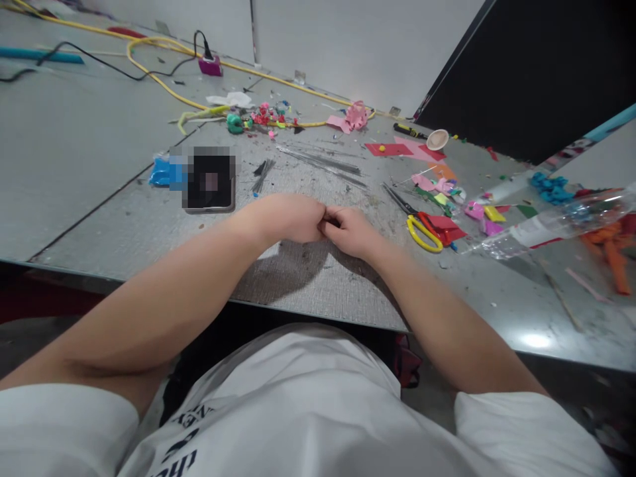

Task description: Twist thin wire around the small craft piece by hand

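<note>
Head view: two hands met near the table's edge, whatever lay between them unseen

The left hand (298,217) was bent over at the wrist, its back to the camera and its fingers hidden, so I could not tell how far they were opened or what they gripped. The right hand (354,232) had its fingers curled in, thumb and forefinger close together against the left; a dark gap showed there, but no object could be made out.

Nearest, just beyond the hands on the table (278,281), lay a loose sheaf of long wires (322,161) and, to its left, short dark strands (264,173). The wires looked light and thin, probably springy and easily kinked, liable to roll or slide apart; a fingertip pinch on one shaft, clear of the sharp-looking ends, would likely have served best. The strands' material was unclear.

A slab-like device (209,182) was obscured by pixelation. At right, a clear plastic tube (561,225) ran out of view.
</note>
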`<state>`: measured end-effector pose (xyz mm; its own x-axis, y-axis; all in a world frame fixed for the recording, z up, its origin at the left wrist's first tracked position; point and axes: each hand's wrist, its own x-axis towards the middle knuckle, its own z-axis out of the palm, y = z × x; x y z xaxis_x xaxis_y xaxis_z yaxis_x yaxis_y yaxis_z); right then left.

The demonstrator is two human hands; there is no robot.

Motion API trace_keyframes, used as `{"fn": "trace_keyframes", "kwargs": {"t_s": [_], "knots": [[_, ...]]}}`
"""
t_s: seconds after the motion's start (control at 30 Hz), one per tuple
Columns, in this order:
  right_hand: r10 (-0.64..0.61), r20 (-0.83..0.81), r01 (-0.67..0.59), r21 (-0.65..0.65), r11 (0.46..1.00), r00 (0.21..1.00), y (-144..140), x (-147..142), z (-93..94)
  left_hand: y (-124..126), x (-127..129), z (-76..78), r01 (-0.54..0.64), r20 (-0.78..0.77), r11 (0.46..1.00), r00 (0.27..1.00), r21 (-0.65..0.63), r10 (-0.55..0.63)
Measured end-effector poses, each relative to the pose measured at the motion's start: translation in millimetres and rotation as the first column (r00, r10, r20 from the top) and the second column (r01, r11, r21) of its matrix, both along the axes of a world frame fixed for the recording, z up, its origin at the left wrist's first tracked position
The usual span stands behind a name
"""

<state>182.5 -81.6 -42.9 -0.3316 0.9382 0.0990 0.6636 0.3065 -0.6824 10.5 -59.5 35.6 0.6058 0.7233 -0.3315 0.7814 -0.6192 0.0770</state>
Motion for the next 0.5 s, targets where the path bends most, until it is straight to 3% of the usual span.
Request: {"fn": "trace_keyframes", "kwargs": {"t_s": [0.27,0.5], "knots": [[-0.051,-0.047,0.05,-0.014,0.999,0.998,4.5,2.4,-5.0,14.4,-1.9,-9.2,0.072,0.037,0.997,0.997,0.035,-0.073],[-0.086,-0.283,0.069,-0.07,0.995,0.955,10.8,5.5,-16.0,30.5,-2.5,-22.6,0.105,0.15,0.993,0.982,0.06,-0.113]]}}
